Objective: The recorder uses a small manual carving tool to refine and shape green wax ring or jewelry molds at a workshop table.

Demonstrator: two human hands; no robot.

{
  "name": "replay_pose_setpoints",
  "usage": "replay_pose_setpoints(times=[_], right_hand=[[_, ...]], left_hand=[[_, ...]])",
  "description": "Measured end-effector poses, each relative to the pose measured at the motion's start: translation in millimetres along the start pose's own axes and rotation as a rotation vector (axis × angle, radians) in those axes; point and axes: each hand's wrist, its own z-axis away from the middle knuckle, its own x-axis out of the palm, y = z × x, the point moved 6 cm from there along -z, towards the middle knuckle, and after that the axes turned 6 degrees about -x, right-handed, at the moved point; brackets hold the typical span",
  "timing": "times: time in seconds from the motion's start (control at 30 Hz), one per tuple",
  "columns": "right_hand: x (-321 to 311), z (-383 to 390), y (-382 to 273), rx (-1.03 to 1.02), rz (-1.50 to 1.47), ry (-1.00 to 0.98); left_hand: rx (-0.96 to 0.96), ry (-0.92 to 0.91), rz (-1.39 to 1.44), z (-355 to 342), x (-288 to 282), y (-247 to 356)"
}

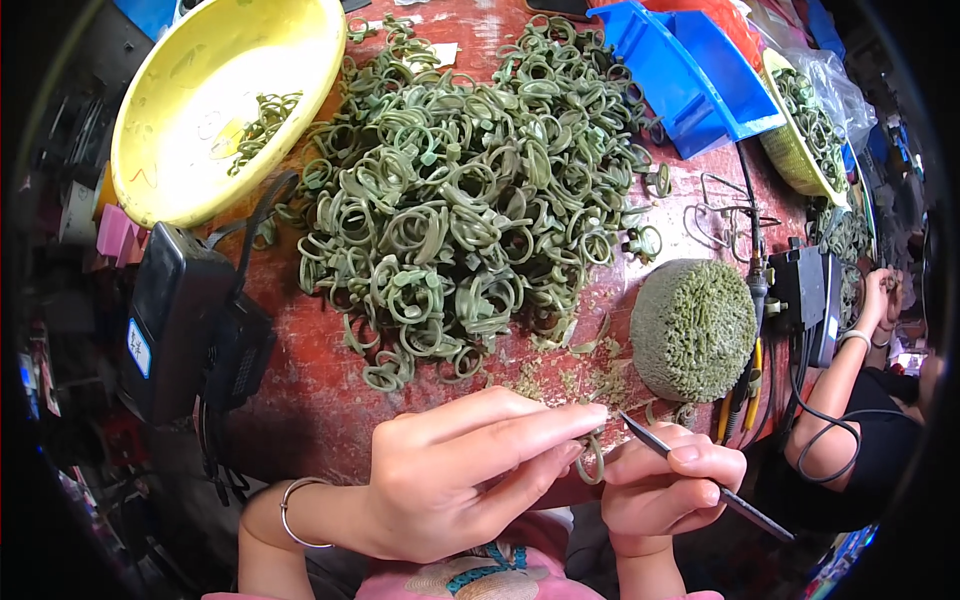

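Observation:
Low in the picture, my left hand (470, 470) has its fingers closed on a small green ring (592, 462), partly hidden by the fingertips. Beside it, my right hand (672, 485) grips a thin, dark metal blade-like tool (750, 512), whose tip is near the ring and my left fingertips. A large heap of tangled green rings (440, 200) lies on the worn red table (330, 440) beyond my hands. A round, rough-topped green block (690, 330) stands just beyond my right hand, with green shavings to its left.
Around are a yellow basin (185, 110), a blue bin (675, 70), a yellow basket of rings (810, 130), black devices with cables (165, 320), a wire stand and pen-like tool (757, 285). At right, another person's arm (835, 400) is near more rings.

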Motion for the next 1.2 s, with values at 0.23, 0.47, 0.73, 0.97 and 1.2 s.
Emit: replay_pose_setpoints(times=[0.23, 0.47, 0.73, 0.97, 1.2], right_hand=[[-1.9, 0.6, -0.1, -0.012, 0.034, 0.029], [-2.9, 2.9, 2.2, 0.017, 0.033, 0.024], [-1.8, -5.0, 1.7, 0.024, 0.074, -0.062], [3.3, -10.9, 4.9, 0.210, 0.069, -0.108], [14.1, -17.0, 9.1, 0.200, 0.013, -0.292]], left_hand=[[-0.043, 0.027, 0.017, -0.1, -0.5, -3.9], [-0.250, -0.053, 0.168, 0.9, 0.8, -13.4], [-0.180, -0.015, 0.070, -0.4, -2.0, -8.7], [-0.028, 0.038, -0.054, -1.5, -3.1, -3.0], [0.137, 0.082, -0.156, 3.1, -3.4, 2.7]])
